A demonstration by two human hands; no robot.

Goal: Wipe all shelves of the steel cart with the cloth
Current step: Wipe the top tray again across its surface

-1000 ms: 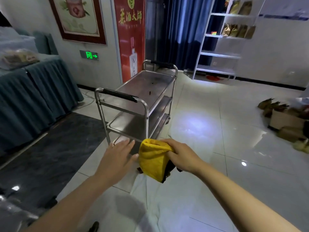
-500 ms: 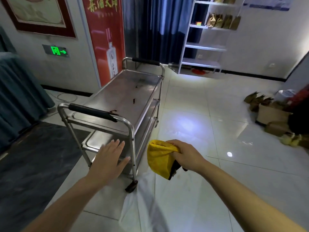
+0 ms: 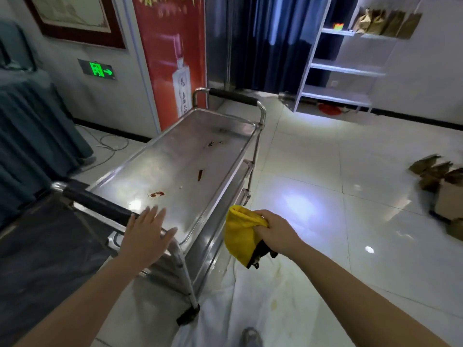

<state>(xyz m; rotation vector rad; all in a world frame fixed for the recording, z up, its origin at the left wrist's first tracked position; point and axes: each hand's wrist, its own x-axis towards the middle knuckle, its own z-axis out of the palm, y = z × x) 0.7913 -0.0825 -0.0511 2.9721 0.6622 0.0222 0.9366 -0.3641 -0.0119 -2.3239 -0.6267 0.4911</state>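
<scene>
White glossy floor tiles [image 3: 313, 156] are seen all over the room, w/ a dark mat [image 3: 37, 246] at the left. Nearest to the camera, a grey shoe [image 3: 250, 338] is seen at the bottom edge, on a pale stained sheet [image 3: 250, 301]. The right hand [image 3: 276, 231] is clenched around the yellow cloth [image 3: 241, 236], which is held in the air just beside the cart's right side, not touching it; a black part hangs under the cloth. The left hand [image 3: 145, 236] is released, fingers straight and spread, and is placed over the near corner of the steel cart [image 3: 175, 176], by the near black handle [image 3: 97, 204]; contact can't be told. On the top shelf [image 3: 190, 151] reddish-brown stains [image 3: 200, 174] are seen, approx. in the middle & near the front. Lower shelves are partly visible at the right side. Farther, a red banner [image 3: 170, 53], a green exit sign [image 3: 98, 69], dark blue curtains [image 3: 270, 38] and a white rack [image 3: 345, 68] w/ brown bags are seen. Brown bags & a box [image 3: 448, 201] lie on the floor at the right.
</scene>
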